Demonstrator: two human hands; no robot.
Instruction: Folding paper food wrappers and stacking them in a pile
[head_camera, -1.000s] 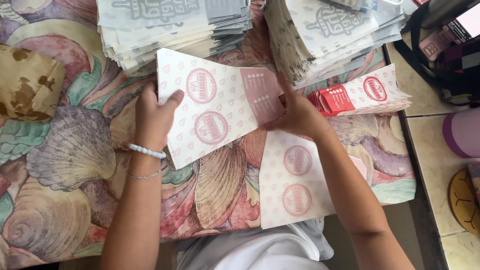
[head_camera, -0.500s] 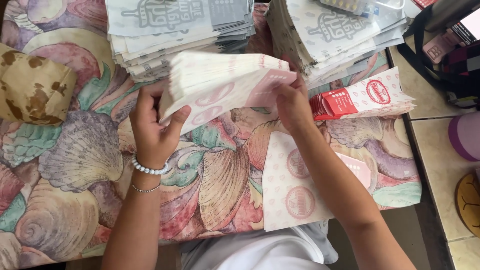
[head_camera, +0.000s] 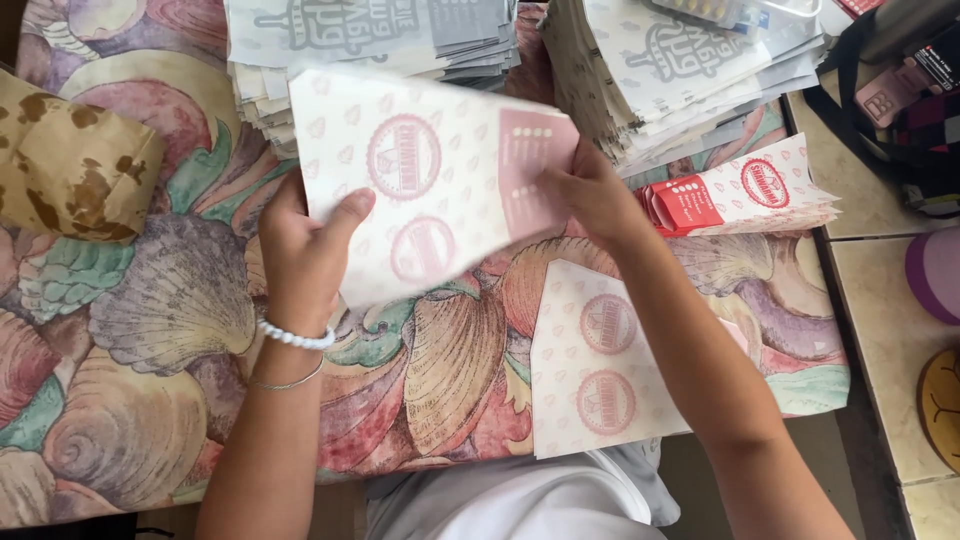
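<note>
Lifting the pink-printed paper sheet (head_camera: 430, 190) up off the surface (head_camera: 150, 330) since a second ago, both hands, left (head_camera: 305, 250) and right (head_camera: 590, 190), grip its edges, another sheet (head_camera: 600, 370) lying near.

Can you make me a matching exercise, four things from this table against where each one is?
Things:
1. pink printed sheet
2. grey printed stacks
3. red-ended folded pile
4. stained brown bag

Places:
A. far left of the table
B. held by left hand and right hand
C. along the far edge
D. right of the right hand

Pairs: 1-B, 2-C, 3-D, 4-A
</note>
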